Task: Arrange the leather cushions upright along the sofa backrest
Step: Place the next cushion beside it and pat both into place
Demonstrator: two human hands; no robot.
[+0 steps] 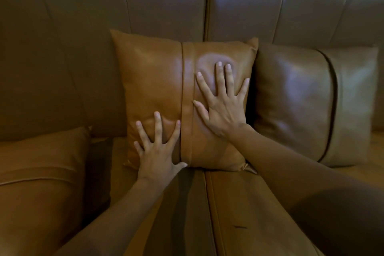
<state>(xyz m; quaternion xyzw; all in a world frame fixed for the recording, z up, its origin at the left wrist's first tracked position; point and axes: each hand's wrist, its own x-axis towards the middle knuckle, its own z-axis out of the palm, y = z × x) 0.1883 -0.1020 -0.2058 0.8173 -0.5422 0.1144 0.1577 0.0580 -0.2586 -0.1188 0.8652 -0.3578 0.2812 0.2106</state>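
Here we see the middle cushion (pixel 158 81), a square pillow of smooth tan leather, standing upright on the sofa seat (pixel 234 210) and leaning against the sofa backrest (pixel 162 4). A flat vertical strap of the same leather runs down its front from top edge to bottom edge, slightly left of centre. Its corners are pinched into small points, and its surface carries a soft sheen with shallow dimples where it is pressed.

Our left hand (pixel 159 151) lies flat on the lower left part of the cushion, fingers spread wide and thumb reaching toward the strap's lower end. Our right hand (pixel 222 106) lies flat on the upper right part, fingers likewise fanned, the thumb touching the strap's right edge. Neither hand grips anything; both palms press on the leather.

Just to the right, touching the middle cushion's side, the right cushion (pixel 295 100) stands upright against the backrest; it is a darker, glossier brown with a curved piped seam. At the left, the left cushion (pixel 41 168) lies flat on the seat, apart from the backrest, with a strap across its face. The backrest is panelled by vertical seams, and a gap divides its two sections above the middle cushion.
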